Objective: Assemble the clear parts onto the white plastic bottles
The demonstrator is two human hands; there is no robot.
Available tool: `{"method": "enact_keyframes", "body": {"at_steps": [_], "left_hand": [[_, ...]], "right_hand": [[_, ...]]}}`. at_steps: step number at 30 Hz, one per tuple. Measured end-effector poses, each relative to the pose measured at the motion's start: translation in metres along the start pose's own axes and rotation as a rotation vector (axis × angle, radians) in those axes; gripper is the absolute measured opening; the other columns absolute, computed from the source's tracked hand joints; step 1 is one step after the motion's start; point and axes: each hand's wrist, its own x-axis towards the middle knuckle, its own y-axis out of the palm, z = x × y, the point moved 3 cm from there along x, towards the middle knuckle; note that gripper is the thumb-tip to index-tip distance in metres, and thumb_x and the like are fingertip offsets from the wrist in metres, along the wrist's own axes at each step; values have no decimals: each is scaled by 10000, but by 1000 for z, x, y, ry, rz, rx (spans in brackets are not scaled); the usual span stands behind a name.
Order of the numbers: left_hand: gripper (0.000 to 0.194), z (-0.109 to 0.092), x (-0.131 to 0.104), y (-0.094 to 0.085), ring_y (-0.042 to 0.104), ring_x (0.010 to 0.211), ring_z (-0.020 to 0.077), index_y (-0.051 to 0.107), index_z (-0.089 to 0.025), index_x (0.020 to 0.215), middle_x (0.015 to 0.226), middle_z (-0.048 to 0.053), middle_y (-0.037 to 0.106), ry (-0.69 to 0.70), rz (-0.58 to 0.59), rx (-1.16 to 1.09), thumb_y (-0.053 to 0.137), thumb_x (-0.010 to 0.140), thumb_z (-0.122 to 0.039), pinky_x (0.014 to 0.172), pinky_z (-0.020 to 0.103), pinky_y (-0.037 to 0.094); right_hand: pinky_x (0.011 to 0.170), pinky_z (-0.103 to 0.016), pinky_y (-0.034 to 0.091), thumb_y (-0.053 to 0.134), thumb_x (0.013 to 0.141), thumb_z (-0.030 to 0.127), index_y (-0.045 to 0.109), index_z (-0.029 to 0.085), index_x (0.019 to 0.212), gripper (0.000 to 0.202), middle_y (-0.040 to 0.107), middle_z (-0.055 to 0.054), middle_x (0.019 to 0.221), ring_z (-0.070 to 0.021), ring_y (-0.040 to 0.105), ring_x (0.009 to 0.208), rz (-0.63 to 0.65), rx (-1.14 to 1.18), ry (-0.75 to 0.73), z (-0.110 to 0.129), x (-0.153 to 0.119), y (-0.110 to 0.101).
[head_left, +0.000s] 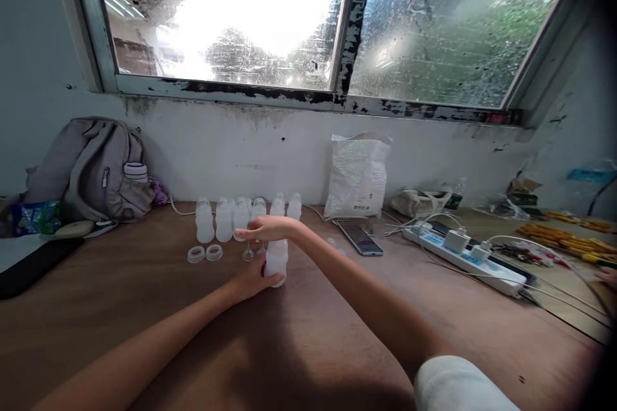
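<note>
My left hand (255, 280) is wrapped round the lower part of a frosted white baby bottle (276, 262), which stands upright on the table. Over the top of this bottle lies my right hand (265, 229), its fingers stretched to the left in front of the bottle row; whether the palm touches the bottle top is hidden. Behind stand several similar bottles with clear domed caps, among them one baby bottle (205, 221) at the left end. Two white screw rings (196, 255) lie left of my hands. Small clear teat-like pieces (247, 252) sit just beneath my right fingers.
A white plastic mailing bag (357, 176) leans against the wall, with a smartphone (360, 237) before it. On the right are a power strip (465, 259) with chargers and cables, and yellow items (563, 239). A grey backpack (91, 170) and a black flat object (36, 263) occupy the left.
</note>
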Motion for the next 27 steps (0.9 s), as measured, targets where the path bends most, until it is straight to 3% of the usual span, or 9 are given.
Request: {"method": "enact_keyframes", "body": {"at_steps": [3,7,10,13,17,22,27], "left_hand": [[257,-7,-2,0,534,804,210,528,-187,945,906,51,593,60,-11,94,561,716,-299,696,329,449],[317,-17,-8,-7,523,857,214,524,-189,981,952,53,571,105,-82,129,599,692,-295,751,326,424],[431,-24,-13,-15,512,905,212,477,-191,1048,1026,59,542,135,-196,108,642,658,-269,773,311,413],[410,-27,-15,-16,525,830,181,490,-181,1016,971,50,552,130,-201,83,654,655,-287,713,270,425],[385,-23,-11,-15,519,755,152,486,-178,987,895,30,545,32,-202,9,642,666,-323,648,242,430],[311,-21,-11,-12,471,556,91,451,-178,930,762,-10,508,-49,-113,-133,567,719,-376,466,192,398],[281,-27,-18,-13,487,633,118,457,-186,883,779,3,519,76,-199,93,579,693,-353,565,223,414]], "right_hand": [[524,-226,384,401,741,609,592,154,664,500,605,-31,676,-125,520,578,-165,114,-85,-1,-14,-1],[516,-199,351,360,820,497,568,144,662,439,571,-14,627,-101,494,569,-511,194,-186,-8,-49,5],[492,-204,333,394,818,459,566,147,665,388,539,-1,600,-102,464,550,-650,227,-118,-35,-75,21],[467,-210,364,433,788,483,554,151,711,362,555,-11,650,-121,509,568,-663,462,4,-74,-90,43],[396,-244,392,333,803,549,499,166,824,417,584,-20,605,-138,527,435,-473,894,107,-104,-94,73],[406,-230,389,390,802,514,481,171,728,362,575,-2,541,-115,504,400,-472,886,-22,-93,-98,87],[333,-215,341,370,799,528,457,190,745,353,542,19,529,-114,482,365,-550,877,34,-83,-100,95]]}}
